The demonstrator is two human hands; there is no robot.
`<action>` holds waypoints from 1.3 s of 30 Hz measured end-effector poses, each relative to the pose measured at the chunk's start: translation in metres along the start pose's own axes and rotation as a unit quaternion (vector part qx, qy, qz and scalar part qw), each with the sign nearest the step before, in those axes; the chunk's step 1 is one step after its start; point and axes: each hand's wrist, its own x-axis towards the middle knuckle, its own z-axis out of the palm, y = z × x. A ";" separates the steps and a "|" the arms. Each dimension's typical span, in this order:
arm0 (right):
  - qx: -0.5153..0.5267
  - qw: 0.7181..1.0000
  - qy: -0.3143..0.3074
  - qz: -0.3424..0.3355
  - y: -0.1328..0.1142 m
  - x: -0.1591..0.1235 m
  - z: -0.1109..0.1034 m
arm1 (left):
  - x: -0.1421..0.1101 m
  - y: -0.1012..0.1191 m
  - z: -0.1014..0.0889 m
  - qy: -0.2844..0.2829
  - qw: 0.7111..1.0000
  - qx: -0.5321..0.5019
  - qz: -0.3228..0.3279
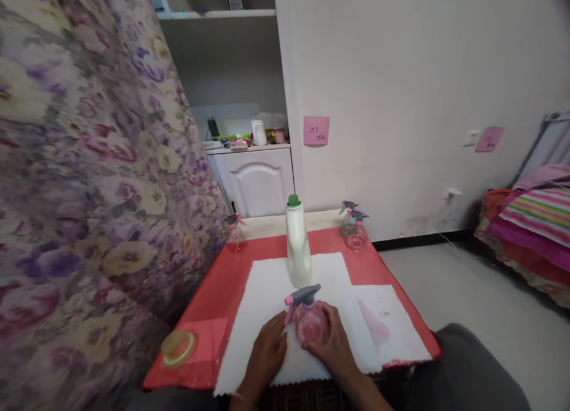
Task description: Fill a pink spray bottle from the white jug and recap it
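A small pink spray bottle (308,319) with a grey trigger head stands on a white cloth (267,292) near the table's front edge. My right hand (332,340) is wrapped round the bottle's round body from the right. My left hand (267,348) rests against the bottle's left side, fingers curled by the pink trigger. Just behind stands a tall white bottle (298,247) with a green cap, upright on the same cloth.
The red table (214,292) also carries a pink spray bottle (236,233) at the back left, two more spray bottles (355,227) at the back right, and a round yellow-green lid (179,347) at the front left. A flowered curtain hangs at left; a bed is at right.
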 end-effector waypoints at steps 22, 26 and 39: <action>0.001 0.999 0.001 -0.036 0.019 -0.005 0.001 | -0.001 -0.002 0.001 -0.016 1.000 0.010 0.012; 0.005 0.999 0.012 -0.052 0.024 -0.005 0.003 | -0.002 -0.003 0.002 -0.010 1.000 0.016 0.013; 0.013 0.998 -0.008 -0.055 0.021 -0.005 -0.001 | 0.002 -0.002 -0.001 -0.023 0.999 0.025 0.017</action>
